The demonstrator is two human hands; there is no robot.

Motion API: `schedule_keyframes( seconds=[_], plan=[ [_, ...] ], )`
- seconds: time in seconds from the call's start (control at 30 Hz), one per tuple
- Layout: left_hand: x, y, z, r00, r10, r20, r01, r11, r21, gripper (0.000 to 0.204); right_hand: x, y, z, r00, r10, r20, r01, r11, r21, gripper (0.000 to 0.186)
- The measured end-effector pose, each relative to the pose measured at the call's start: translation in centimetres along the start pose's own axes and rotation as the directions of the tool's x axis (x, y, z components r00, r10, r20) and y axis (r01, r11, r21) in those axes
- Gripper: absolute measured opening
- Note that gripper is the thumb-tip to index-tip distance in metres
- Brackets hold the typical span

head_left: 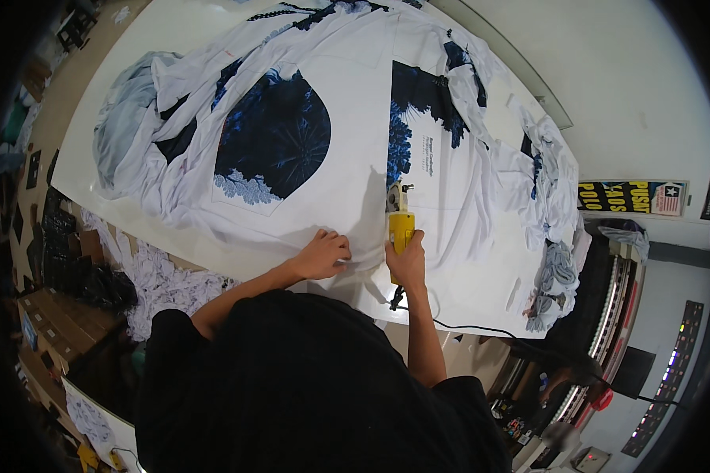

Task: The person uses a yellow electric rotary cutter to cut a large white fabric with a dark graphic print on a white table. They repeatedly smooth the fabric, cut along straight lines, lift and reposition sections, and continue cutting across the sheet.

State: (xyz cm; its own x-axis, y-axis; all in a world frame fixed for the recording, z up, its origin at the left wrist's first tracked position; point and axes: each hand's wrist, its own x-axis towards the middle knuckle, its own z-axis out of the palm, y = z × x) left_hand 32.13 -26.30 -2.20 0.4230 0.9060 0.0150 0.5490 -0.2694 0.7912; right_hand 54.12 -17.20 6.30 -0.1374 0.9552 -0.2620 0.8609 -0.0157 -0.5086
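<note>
The right hand's grip [407, 264] is wrapped around the lower body of the yellow cutter [402, 227], which points away from the person. The left hand [323, 254] rests curled on the white cloth [347, 177], left of the tool; whether its fingers pinch any fabric cannot be told. The cutter's head sits over the cloth, by the lower end of the straight left edge of the dark blue print [418, 88]. Good handling here would probably mean a firm, level hold, the head lined up with that edge, and the left hand flattening the cloth from the side, well clear of the head. The folds right of the tool could catch, so smoothing them first seems wise. The black cord [481, 328] trails off the near side of the desk [477, 296]; it should run slack, away from the head.
</note>
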Motion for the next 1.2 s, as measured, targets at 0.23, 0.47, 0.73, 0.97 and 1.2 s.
schedule_keyframes(
  seconds=[0.23, 0.47, 0.73, 0.97, 1.2],
  plan=[
    [0.5, -0.8, 0.7, 0.999, -0.033, 0.012, 0.033, 0.999, -0.037, 0.022, 3.6, -1.5, -0.4, 0.999, 0.033, 0.021, -0.033, 0.999, -0.002, 0.052],
    [0.5, -0.4, 0.8, 0.995, -0.084, 0.062, 0.085, 0.996, -0.012, 0.026, 7.6, -2.7, -0.6, 1.0, -0.02, 0.004, 0.02, 1.0, -0.013, 0.054],
    [0.6, 0.0, 0.6, 0.996, -0.082, 0.017, 0.081, 0.997, 0.017, 0.025, 12.2, -4.9, -0.9, 1.0, -0.024, 0.004, 0.024, 1.0, -0.013, 0.055],
    [0.5, -0.3, 1.1, 0.996, -0.092, 0.014, 0.092, 0.996, 0.0, 0.024, 15.7, -6.5, -1.0, 1.0, -0.028, 0.013, 0.028, 1.0, -0.005, 0.055],
    [0.6, 0.2, 0.5, 0.997, -0.077, -0.007, 0.077, 0.997, -0.021, 0.024, 19.3, -8.1, -1.1, 0.999, -0.036, -0.002, 0.035, 0.998, -0.06, 0.057]
  ],
)
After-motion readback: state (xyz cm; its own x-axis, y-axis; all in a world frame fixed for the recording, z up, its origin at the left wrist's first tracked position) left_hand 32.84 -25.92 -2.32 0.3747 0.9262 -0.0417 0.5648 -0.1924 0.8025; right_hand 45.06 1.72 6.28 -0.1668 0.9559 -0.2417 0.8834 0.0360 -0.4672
